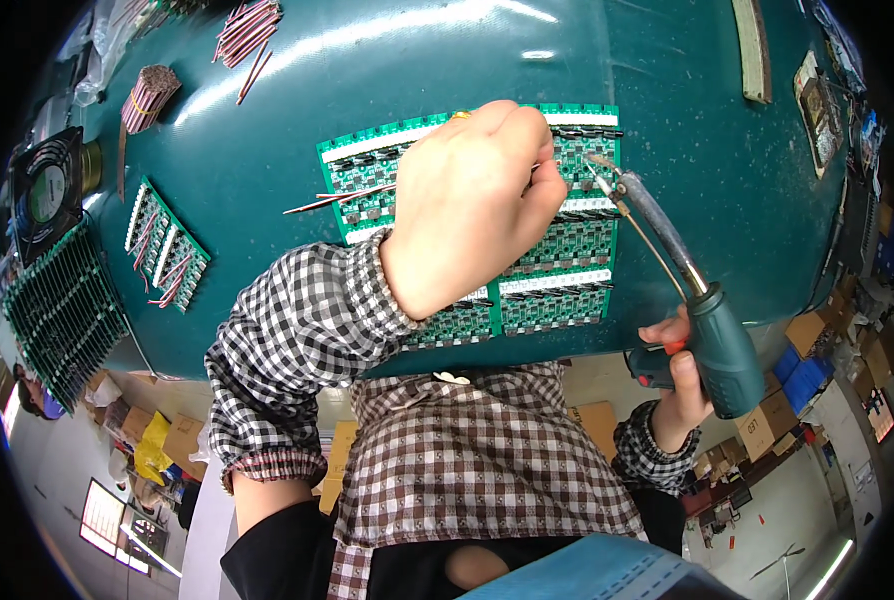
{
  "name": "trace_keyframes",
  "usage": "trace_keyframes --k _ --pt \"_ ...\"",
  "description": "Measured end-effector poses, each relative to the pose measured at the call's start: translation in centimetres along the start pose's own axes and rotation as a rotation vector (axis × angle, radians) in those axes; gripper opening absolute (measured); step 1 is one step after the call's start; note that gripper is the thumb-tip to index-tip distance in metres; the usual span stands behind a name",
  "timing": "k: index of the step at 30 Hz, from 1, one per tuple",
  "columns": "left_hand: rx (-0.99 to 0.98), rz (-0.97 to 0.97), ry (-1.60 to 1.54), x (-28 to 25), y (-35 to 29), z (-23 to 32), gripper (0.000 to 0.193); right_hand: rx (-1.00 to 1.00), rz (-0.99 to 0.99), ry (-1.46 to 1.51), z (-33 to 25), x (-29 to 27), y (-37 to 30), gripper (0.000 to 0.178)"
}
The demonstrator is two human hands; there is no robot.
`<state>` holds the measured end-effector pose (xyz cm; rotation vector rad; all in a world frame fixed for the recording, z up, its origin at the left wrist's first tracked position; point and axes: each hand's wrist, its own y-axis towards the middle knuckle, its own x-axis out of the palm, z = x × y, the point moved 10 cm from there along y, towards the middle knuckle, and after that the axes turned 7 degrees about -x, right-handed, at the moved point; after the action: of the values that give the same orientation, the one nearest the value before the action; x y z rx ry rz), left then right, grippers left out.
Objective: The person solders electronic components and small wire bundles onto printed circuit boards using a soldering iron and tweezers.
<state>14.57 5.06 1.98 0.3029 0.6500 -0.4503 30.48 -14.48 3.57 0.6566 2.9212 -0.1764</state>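
My left hand is closed in a pinch over the middle of the green circuit boards. Thin wires stick out from its left side, so it grips them; their far ends are hidden under the fingers. In my right hand is a dark green soldering gun, held by its handle with a finger near the red trigger. Its metal tip points up and left at the boards' upper right, beside my left fingertips. A thin feed tube runs along the barrel. The boards carry white connector strips and rows of black parts.
At the far left lie a tied wire bundle and loose wires. A smaller board with wires, a black fan and a stack of boards stand left. A wooden strip lies far right.
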Motion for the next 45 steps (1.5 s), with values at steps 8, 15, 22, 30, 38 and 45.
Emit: trace_keyframes --k 8,15,22,30,38,45 --pt "-0.028 -0.025 0.0 0.2 0.1 -0.3 0.013 0.009 -0.052 -0.047 -0.1 0.7 0.0 0.045" --pt "-0.034 -0.033 0.012 0.3 0.1 -0.3 0.013 0.012 -0.036 -0.086 -0.1 0.6 -0.1 0.044" --pt "-0.036 -0.051 0.003 0.3 0.2 -0.3 0.013 0.123 0.049 -0.052 1.2 0.0 -0.7 0.064" --pt "-0.04 -0.048 0.012 0.4 0.2 -0.3 0.013 0.039 -0.037 -0.145 0.8 0.2 -0.6 0.061" --pt "-0.035 -0.047 0.012 0.5 0.2 -0.4 0.013 0.014 -0.029 -0.162 1.1 0.0 -0.9 0.063" --pt "-0.043 -0.047 0.011 0.5 0.2 -0.4 0.013 0.021 -0.005 -0.153 1.2 -0.2 -1.0 0.064"
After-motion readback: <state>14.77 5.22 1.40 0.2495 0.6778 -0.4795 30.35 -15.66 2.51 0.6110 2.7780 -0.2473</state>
